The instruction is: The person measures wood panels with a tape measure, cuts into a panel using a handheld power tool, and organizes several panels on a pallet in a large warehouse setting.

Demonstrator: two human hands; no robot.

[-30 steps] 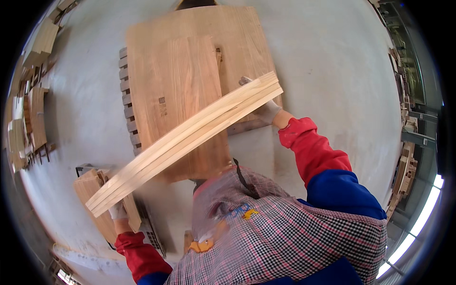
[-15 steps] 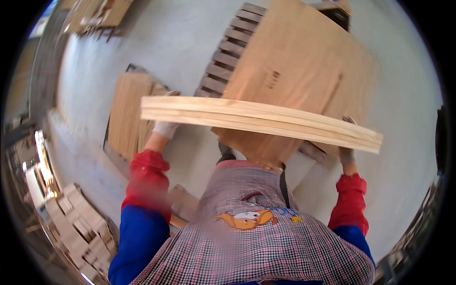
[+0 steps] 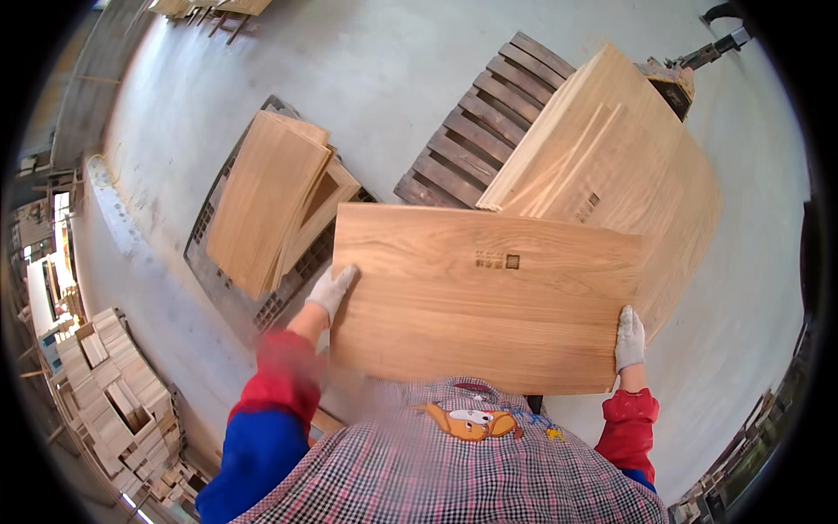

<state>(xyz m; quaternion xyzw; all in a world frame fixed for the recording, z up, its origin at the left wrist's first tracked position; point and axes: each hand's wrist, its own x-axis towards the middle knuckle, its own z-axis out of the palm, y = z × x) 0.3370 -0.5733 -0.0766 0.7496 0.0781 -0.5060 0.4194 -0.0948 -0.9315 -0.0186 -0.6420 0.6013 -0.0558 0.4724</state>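
Observation:
A wide rectangular stack of thin wooden boards (image 3: 471, 314) is held in front of my apron, its brown-grained top face showing a small dark printed mark. My gloved left hand (image 3: 332, 293) grips the left edge, with its fingers partly hidden. On the opposite edge, my gloved right hand (image 3: 630, 339) clasps the boards with its thumb at the rim. Their far edge overlaps the view of a larger pile of wooden panels (image 3: 672, 183), which has a few narrow strips (image 3: 580, 148) on top.
The pile rests by a slatted wooden pallet (image 3: 471, 131). At the left, smaller boards (image 3: 266, 188) lie on a dark plastic pallet (image 3: 209, 284). A pallet jack handle (image 3: 711, 51) stands at the far right. Stacked wood pieces (image 3: 118, 393) sit at the lower left.
The boards were on edge, with their layered long side showing; now they are tilted so the broad face shows, nearer my apron. Both hands still hold the ends.

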